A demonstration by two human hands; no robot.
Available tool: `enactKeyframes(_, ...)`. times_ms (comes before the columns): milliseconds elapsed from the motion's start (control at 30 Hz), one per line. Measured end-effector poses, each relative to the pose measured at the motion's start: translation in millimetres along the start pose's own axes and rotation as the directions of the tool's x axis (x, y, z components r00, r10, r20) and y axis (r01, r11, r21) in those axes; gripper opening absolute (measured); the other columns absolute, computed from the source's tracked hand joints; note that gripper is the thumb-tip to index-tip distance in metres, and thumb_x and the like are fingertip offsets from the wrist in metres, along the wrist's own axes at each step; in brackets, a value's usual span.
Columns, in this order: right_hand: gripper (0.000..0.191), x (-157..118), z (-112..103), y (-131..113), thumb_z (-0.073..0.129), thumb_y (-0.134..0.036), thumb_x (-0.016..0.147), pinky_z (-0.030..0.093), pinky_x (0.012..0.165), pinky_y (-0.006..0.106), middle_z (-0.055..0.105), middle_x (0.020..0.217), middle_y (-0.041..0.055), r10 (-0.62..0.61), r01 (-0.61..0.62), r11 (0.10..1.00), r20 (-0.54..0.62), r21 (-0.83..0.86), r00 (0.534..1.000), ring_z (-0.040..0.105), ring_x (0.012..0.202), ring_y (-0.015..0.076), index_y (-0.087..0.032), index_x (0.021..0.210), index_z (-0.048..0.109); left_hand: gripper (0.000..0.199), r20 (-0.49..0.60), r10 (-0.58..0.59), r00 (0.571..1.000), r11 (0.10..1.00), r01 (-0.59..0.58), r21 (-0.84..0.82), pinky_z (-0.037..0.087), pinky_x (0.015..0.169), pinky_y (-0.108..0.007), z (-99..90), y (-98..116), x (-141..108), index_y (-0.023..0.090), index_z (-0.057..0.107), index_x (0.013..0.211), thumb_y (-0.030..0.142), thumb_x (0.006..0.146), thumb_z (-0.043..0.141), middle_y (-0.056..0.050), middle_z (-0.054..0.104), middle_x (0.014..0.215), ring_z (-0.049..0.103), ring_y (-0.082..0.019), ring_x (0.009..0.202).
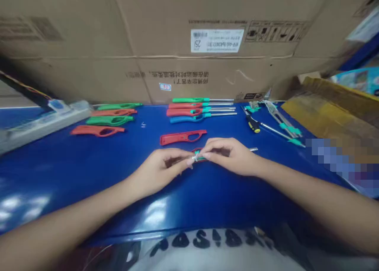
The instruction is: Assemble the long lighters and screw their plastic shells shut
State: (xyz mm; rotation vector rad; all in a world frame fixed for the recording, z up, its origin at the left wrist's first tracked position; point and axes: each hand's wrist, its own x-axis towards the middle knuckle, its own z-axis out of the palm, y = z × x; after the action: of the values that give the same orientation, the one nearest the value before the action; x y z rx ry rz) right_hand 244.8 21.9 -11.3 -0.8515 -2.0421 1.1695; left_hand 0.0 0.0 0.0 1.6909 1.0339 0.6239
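Observation:
Both hands meet over the middle of the blue table, around a lighter (201,159) with a red casing, teal parts and a metal tube whose tip shows past the right wrist. My left hand (166,164) pinches its left part with thumb and fingers. My right hand (226,154) has its fingertips closed on the teal part, covering much of it. Just behind the hands lies a red casing half (177,138) with a handle opening. Farther back, several lighters with metal tubes, including a blue one (186,119), lie in a row.
Red and green casings (97,130) lie at the left, near a white power strip (44,123). A black and yellow screwdriver (253,124) and bagged metal tubes (281,119) are at the right. A cardboard sheet (166,38) stands behind the table (118,188); brown-taped cardboard (328,109) is right.

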Motion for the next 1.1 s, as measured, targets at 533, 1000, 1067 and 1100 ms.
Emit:
enactKeyframes(533, 0.020, 1.3, -1.3, -0.9, 0.062, -0.031, 0.094, 0.048, 0.070, 0.029, 0.068, 0.092, 0.0052, 0.047, -0.048, 0.998, 0.022, 0.033, 0.999, 0.064, 0.081, 0.0149, -0.016, 0.097, 0.075, 0.023, -0.020, 0.047, 0.999, 0.999, -0.047, -0.026, 0.052, 0.070, -0.020, 3.5, -1.5, 0.3, 0.025, 0.079, 0.111, 0.036, 0.091, 0.071, 0.000, 0.079, 0.098, 0.066, -0.012, 0.077)
enactKeyframes(1000, 0.019, 0.9, -1.5, -2.4, 0.061, -0.030, 0.094, 0.046, 0.067, 0.027, 0.067, 0.091, 0.0045, 0.055, -0.056, 0.998, 0.027, 0.011, 0.998, 0.061, 0.078, 0.0134, -0.016, 0.096, 0.074, 0.022, -0.034, 0.049, 0.998, 0.999, -0.050, -0.021, 0.052, 0.068, -0.019, 4.0, -0.1, 1.2, 0.024, 0.080, 0.107, 0.035, 0.089, 0.072, 0.000, 0.079, 0.094, 0.066, -0.011, 0.074)
enactKeyframes(1067, 0.019, 1.1, -1.5, -2.5, 0.061, -0.029, 0.094, 0.046, 0.067, 0.027, 0.067, 0.090, 0.0045, 0.052, -0.052, 0.999, 0.027, 0.007, 0.998, 0.061, 0.077, 0.0133, -0.015, 0.096, 0.074, 0.023, -0.034, 0.048, 0.998, 0.999, -0.048, -0.021, 0.052, 0.069, -0.019, 3.9, -0.6, 1.3, 0.024, 0.079, 0.108, 0.036, 0.089, 0.072, 0.000, 0.079, 0.095, 0.066, -0.011, 0.075)
enactKeyframes(1100, 0.019, 1.1, -1.5, -2.6, 0.061, -0.029, 0.094, 0.046, 0.067, 0.027, 0.067, 0.090, 0.0046, 0.049, -0.049, 0.999, 0.027, 0.009, 0.998, 0.060, 0.077, 0.0133, -0.015, 0.096, 0.074, 0.023, -0.033, 0.046, 0.998, 0.999, -0.046, -0.020, 0.052, 0.069, -0.019, 3.8, -0.8, 1.2, 0.025, 0.079, 0.108, 0.036, 0.089, 0.072, 0.000, 0.079, 0.096, 0.066, -0.011, 0.076)
